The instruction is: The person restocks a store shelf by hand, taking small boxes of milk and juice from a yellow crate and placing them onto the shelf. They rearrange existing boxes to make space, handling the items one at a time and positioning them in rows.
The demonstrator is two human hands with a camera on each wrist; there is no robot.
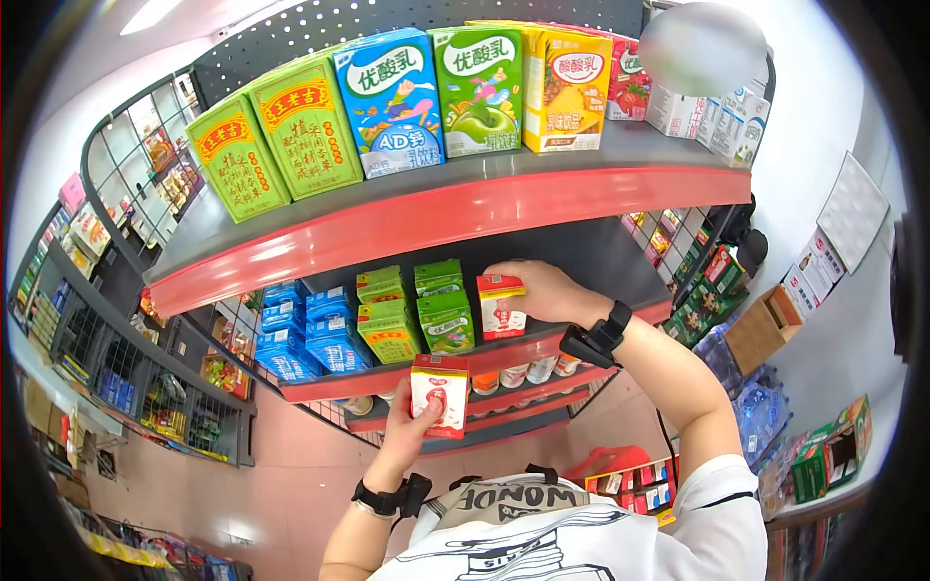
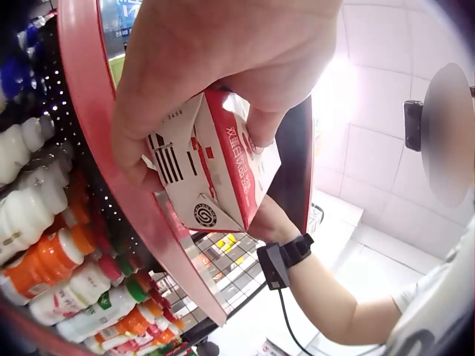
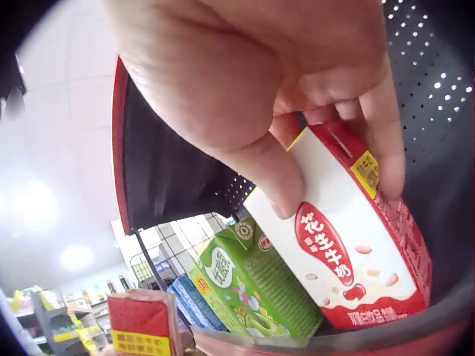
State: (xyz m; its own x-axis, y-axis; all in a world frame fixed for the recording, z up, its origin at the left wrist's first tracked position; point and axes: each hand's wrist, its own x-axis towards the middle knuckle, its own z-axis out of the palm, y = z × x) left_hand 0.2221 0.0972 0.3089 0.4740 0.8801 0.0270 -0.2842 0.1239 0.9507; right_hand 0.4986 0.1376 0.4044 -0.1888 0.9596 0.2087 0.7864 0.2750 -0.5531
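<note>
On the middle shelf [image 1: 605,281], my right hand [image 1: 544,290] grips a red-and-white peanut milk carton [image 1: 503,321] from above, thumb on its front face and fingers over the far side. The carton stands upright beside green drink cartons [image 1: 447,324], as the right wrist view shows. Lower down and in front of the shelf, my left hand [image 1: 405,426] holds a second peanut milk carton [image 1: 441,378], the thumb across its front. The left wrist view shows the barcode end of this held carton [image 2: 189,167].
Blue cartons [image 1: 339,344] and yellow-green cartons [image 1: 387,329] fill the left of the middle shelf. Above, a red-edged top shelf [image 1: 465,201] overhangs, bearing large drink boxes [image 1: 387,107]. Bottles [image 2: 44,259] line a lower shelf. Cardboard boxes [image 1: 765,324] stand at the right.
</note>
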